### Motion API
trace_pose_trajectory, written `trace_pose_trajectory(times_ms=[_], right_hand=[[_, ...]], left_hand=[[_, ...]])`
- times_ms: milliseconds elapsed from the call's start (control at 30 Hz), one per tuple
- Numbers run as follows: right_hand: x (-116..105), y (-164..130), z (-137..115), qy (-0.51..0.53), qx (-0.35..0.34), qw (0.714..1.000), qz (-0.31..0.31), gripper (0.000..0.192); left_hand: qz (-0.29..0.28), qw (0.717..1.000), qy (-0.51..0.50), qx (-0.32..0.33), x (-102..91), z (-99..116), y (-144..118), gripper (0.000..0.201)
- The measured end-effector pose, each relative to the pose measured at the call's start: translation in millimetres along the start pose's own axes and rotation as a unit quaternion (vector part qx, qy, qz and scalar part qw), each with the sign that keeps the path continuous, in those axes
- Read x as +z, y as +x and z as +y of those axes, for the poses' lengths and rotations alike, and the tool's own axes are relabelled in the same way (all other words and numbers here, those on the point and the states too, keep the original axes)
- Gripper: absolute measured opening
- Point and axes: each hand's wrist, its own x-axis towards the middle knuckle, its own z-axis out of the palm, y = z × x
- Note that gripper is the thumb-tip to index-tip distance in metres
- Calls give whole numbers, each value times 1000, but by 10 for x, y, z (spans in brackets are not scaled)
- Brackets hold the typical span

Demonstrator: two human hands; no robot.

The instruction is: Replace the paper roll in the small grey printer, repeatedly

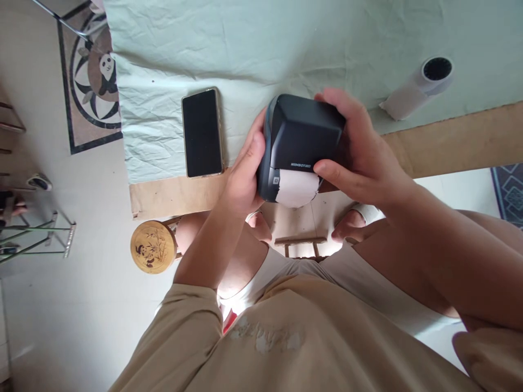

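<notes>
Head view: your left hand (244, 174) & right hand (359, 158) both grip the dark label printer (300, 142), fingers clamped on its sides, held just above the table's (449, 141) near edge. Phone (202, 133) lies left of it, paper roll (420, 86) towards the right edge.

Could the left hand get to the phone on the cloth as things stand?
Probably yes, once it lets go. The left hand now grips the side of the label printer. The phone lies flat on the green cloth just beside it, with nothing between them.
</notes>
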Motion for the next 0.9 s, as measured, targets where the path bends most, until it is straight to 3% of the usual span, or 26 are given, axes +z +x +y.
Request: trace_pose_trajectory(times_ms=[200, 400, 467, 567, 733, 833, 900], right_hand=[[11, 9, -23, -30, -3, 999, 23, 63], [33, 9, -27, -61, -61, 996, 31, 88], [37, 11, -45, -74, -63, 995, 38, 89], [37, 23, -96, -94, -56, 991, 82, 79], [-11, 88, -251, -116, -37, 966, 228, 53], [-76, 156, -366, -61, 22, 955, 290, 29], [-126, 204, -421, 9, 54, 956, 287, 25]], left_hand=[[36, 994, -62, -82, -49, -51, -2, 37], [60, 997, -30, -46, -88, -41, -9, 32], [51, 996, -39, -56, -83, -32, -1, 30], [45, 995, -61, -67, -59, -27, 9, 33], [4, 999, -37, -19, -46, -14, -1, 26], [-24, 999, -21, -20, -65, -4, -18, 26], [-25, 999, -15, -21, -70, 0, -27, 29]])
